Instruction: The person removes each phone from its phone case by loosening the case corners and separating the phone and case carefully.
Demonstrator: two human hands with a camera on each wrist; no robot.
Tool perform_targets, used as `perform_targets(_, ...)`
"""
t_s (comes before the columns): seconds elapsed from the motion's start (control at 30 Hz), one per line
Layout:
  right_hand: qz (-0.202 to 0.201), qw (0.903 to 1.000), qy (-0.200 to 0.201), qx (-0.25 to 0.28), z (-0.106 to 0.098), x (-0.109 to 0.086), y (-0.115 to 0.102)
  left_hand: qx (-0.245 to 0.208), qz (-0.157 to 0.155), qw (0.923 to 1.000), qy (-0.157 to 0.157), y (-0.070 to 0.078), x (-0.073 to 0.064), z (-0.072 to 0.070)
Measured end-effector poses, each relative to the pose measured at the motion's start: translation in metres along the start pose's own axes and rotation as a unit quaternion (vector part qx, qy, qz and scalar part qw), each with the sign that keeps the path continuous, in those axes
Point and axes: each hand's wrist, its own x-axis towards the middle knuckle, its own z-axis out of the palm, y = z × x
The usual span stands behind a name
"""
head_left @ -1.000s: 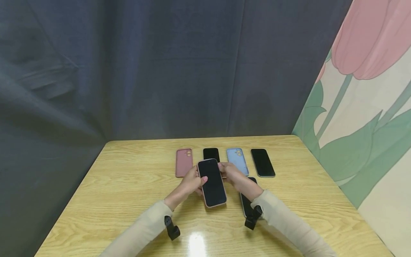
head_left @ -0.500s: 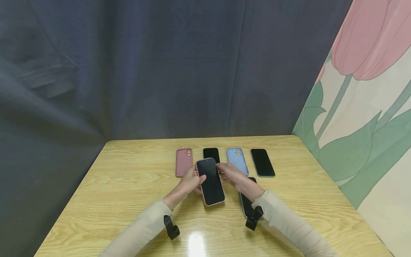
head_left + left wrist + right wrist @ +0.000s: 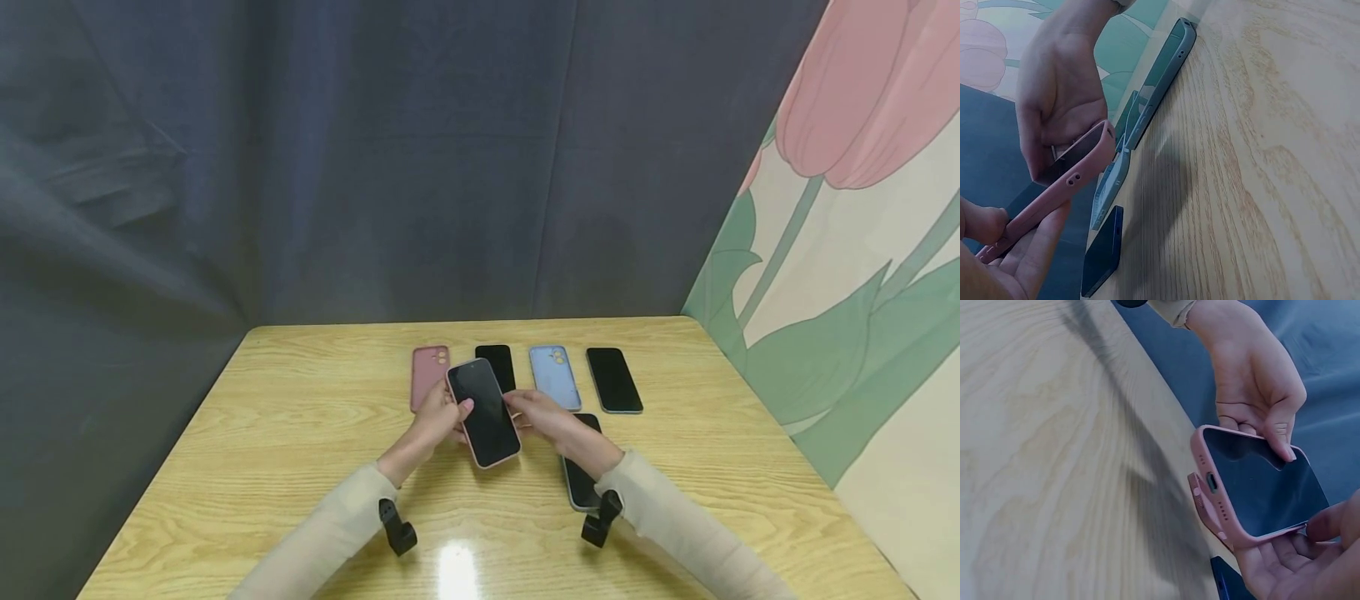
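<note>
A black-screened smartphone in a pink case [image 3: 489,421] is held above the table, screen up and slanted. My left hand [image 3: 433,418] grips its left side, thumb over the screen edge and fingers underneath. On the opposite long side, my right hand [image 3: 546,417] pinches the case rim; in the right wrist view its thumb lies at the screen's edge and its fingers [image 3: 1279,559] are under the case. Case and screen edge look flush along the bottom end, where the charging port [image 3: 1212,482] shows. The back of the phone is hidden.
Along the back of the wooden table [image 3: 285,417] lie a dark pink case [image 3: 428,382], a black phone [image 3: 498,365], a light blue case [image 3: 555,380] and another black phone [image 3: 614,381]. A phone with a pale rim [image 3: 579,482] lies partly beneath the right forearm.
The cased phone has shifted slightly up and left and turned a little counterclockwise. The right hand has slid lower along its right edge. Both hands still hold it.
</note>
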Motion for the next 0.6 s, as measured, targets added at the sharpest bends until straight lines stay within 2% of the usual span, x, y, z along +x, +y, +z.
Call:
perform_targets(0.2,-0.001,0.9998,-0.006,-0.019,-0.001,-0.004,0.006,-0.009,0.003,0.9998,0.018,0.001,0.0,-0.002)
perform_targets(0.43,-0.04,0.9981,-0.043,-0.017,-0.005,-0.006,0.01,-0.018,0.013,0.9991,0.035,0.0,-0.001,0.0)
perform_targets(0.5,-0.045,0.9982,-0.037,-0.015,-0.005,-0.006,0.011,-0.022,0.015,0.9991,0.033,-0.001,0.0,0.002)
perform_targets(0.6,-0.045,0.9989,-0.006,-0.013,-0.003,-0.005,0.013,-0.03,0.022,0.9989,0.026,0.0,0.0,0.004)
